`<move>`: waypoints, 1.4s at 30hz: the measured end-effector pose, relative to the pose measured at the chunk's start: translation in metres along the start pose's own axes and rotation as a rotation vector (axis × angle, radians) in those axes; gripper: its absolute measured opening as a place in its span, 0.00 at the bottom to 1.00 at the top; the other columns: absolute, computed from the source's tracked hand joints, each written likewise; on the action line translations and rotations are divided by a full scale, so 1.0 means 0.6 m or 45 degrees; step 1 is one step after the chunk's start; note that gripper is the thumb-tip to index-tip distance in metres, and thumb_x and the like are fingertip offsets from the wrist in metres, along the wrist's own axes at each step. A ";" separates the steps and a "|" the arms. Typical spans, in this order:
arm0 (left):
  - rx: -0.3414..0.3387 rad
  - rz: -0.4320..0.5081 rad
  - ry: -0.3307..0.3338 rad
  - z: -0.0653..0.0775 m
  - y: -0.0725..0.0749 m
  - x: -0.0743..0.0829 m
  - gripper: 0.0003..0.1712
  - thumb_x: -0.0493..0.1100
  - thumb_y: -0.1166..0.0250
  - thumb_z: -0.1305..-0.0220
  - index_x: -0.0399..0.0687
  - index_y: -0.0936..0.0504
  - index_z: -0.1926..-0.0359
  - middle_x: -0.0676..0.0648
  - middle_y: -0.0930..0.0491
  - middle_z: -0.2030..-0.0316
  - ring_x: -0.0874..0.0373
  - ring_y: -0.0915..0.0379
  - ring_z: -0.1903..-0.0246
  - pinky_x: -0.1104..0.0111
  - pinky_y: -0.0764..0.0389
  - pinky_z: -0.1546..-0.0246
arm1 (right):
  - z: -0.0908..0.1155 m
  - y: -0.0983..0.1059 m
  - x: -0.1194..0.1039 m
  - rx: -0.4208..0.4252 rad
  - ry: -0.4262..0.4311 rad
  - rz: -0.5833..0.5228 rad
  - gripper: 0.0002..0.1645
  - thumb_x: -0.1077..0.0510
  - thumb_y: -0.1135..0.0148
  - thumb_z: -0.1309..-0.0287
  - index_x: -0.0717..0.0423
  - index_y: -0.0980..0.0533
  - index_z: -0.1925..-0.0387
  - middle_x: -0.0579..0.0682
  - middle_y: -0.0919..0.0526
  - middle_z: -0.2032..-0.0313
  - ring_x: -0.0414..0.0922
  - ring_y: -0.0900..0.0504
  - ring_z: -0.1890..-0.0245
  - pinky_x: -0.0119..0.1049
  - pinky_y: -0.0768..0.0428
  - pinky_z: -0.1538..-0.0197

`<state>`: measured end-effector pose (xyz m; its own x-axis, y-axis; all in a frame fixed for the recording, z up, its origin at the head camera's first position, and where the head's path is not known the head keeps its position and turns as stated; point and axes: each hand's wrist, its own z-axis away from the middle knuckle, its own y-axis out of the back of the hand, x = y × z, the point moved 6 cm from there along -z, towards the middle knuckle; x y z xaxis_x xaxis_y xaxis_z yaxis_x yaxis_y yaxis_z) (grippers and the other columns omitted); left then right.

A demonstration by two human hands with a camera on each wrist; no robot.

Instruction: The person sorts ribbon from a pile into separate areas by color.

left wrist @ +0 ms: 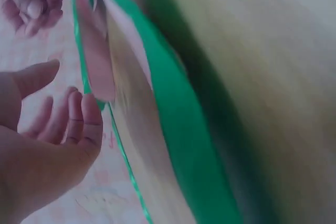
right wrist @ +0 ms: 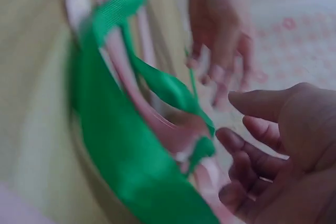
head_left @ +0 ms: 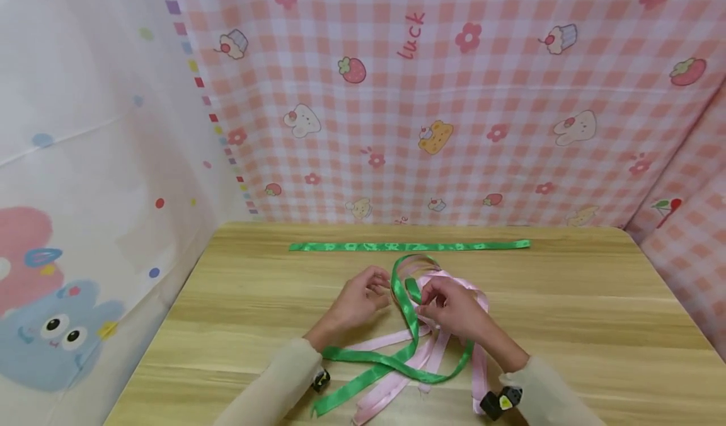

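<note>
A tangle of pink ribbons [head_left: 391, 390] and a long green ribbon [head_left: 354, 386] lies on the table between my hands. At the tangle's left side, my left hand [head_left: 358, 299] is held with loosely bent fingers and nothing in them. My right hand [head_left: 454, 306] hovers over the tangle's right part, fingertips close beside a short curled end of green ribbon [head_left: 413, 289]. In the right wrist view, a gap shows between the right thumb and forefinger, with the green end [right wrist: 202, 150] just beyond them. Green loops [left wrist: 178, 119] pass near the left hand in its wrist view.
A separate green ribbon [head_left: 408, 247] is stretched straight along the back of the wooden table [head_left: 567, 325]. Behind it hangs a pink checked curtain [head_left: 510, 86], and a white printed cloth [head_left: 102, 180] hangs at the left. Ribbon tails trail toward the front edge.
</note>
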<state>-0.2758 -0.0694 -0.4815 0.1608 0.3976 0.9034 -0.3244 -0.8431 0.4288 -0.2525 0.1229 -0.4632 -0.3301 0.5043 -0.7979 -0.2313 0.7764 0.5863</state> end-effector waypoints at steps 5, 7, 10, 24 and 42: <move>-0.146 -0.328 -0.210 -0.013 -0.037 0.021 0.23 0.32 0.36 0.37 0.45 0.25 0.41 0.48 0.21 0.47 0.52 0.30 0.54 0.64 0.27 0.52 | 0.004 -0.032 0.004 0.013 -0.032 0.033 0.13 0.62 0.26 0.49 0.53 0.26 0.70 0.45 0.21 0.70 0.40 0.30 0.74 0.29 0.31 0.73; -0.170 -0.454 -0.268 -0.017 -0.043 0.025 0.25 0.31 0.35 0.39 0.46 0.25 0.40 0.48 0.20 0.48 0.53 0.31 0.54 0.65 0.27 0.51 | 0.006 -0.042 0.006 0.003 -0.067 0.018 0.13 0.62 0.26 0.49 0.54 0.26 0.68 0.44 0.22 0.70 0.40 0.30 0.74 0.29 0.31 0.73; -0.210 -0.605 -0.332 -0.019 -0.046 0.027 0.27 0.30 0.34 0.42 0.48 0.25 0.41 0.50 0.17 0.53 0.56 0.33 0.57 0.67 0.27 0.52 | 0.010 -0.057 0.007 -0.026 -0.078 0.013 0.15 0.64 0.26 0.50 0.56 0.27 0.67 0.45 0.23 0.72 0.40 0.29 0.73 0.28 0.30 0.72; -0.463 -0.613 -0.271 0.027 -0.035 0.027 0.11 0.37 0.34 0.35 0.51 0.20 0.52 0.62 0.22 0.71 0.64 0.31 0.62 0.71 0.28 0.52 | 0.054 -0.044 0.020 -0.229 -0.023 -0.134 0.10 0.73 0.39 0.44 0.58 0.26 0.63 0.47 0.21 0.71 0.36 0.24 0.70 0.28 0.25 0.67; -0.366 0.091 -0.283 0.049 0.008 0.094 0.16 0.40 0.36 0.32 0.49 0.24 0.44 0.51 0.19 0.63 0.54 0.24 0.71 0.67 0.22 0.70 | 0.072 0.029 -0.029 -0.194 0.198 -0.539 0.09 0.71 0.40 0.38 0.67 0.29 0.56 0.52 0.22 0.64 0.37 0.22 0.65 0.30 0.20 0.62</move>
<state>-0.2405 -0.0615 -0.4287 0.3164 0.2266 0.9212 -0.5857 -0.7172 0.3775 -0.2115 0.1440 -0.4449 -0.3078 0.0838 -0.9478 -0.5030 0.8312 0.2368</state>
